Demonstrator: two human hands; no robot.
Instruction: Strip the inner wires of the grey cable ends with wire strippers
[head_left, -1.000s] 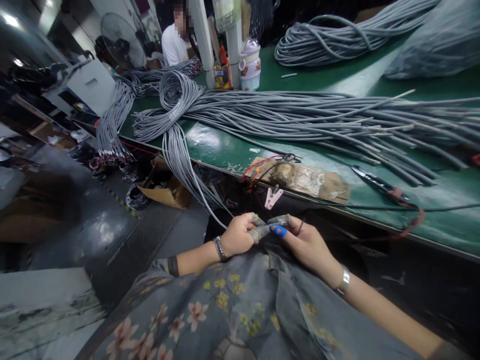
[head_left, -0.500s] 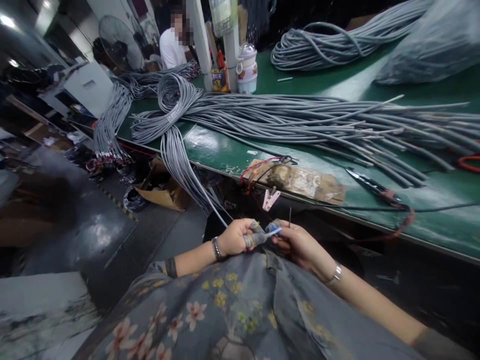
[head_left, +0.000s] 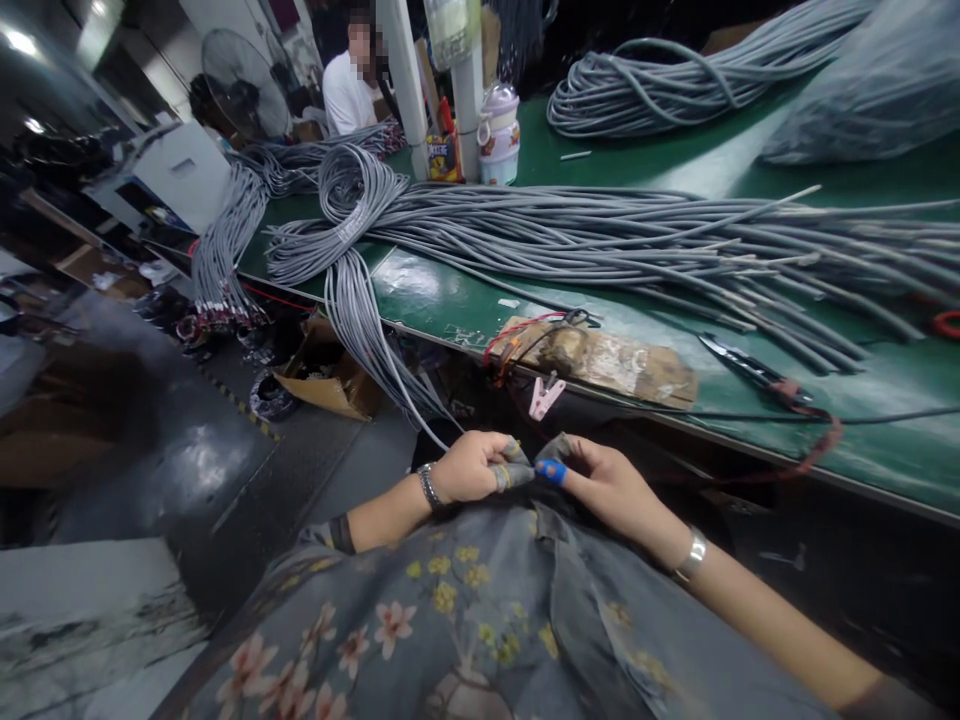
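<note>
My left hand [head_left: 472,468], with grey coverings on its fingertips, is closed on a grey cable [head_left: 435,432] that runs down to it from the hanging bundle. Against those fingertips, my right hand [head_left: 592,478] pinches at the cable's end, its thumb wrapped in blue tape and a finger in a grey covering. The end itself is hidden between the fingers of both hands. Just above, a pink clip [head_left: 546,397] hangs at the table edge. Behind it lies a worn cardboard strip [head_left: 660,380] with a red wire [head_left: 517,335].
A long bundle of grey cables [head_left: 570,225] spans the green table [head_left: 420,290], near a pointed black-handled tool [head_left: 750,368]. Further back are a coiled bundle [head_left: 645,95], a plastic bag [head_left: 870,100] and a lidded cup [head_left: 499,140]. A person [head_left: 349,90] sits beyond.
The right thumb and finger have closed at the cable's end, covering the pale tip seen before. A thin dark piece that stuck up by the right hand is no longer visible.
</note>
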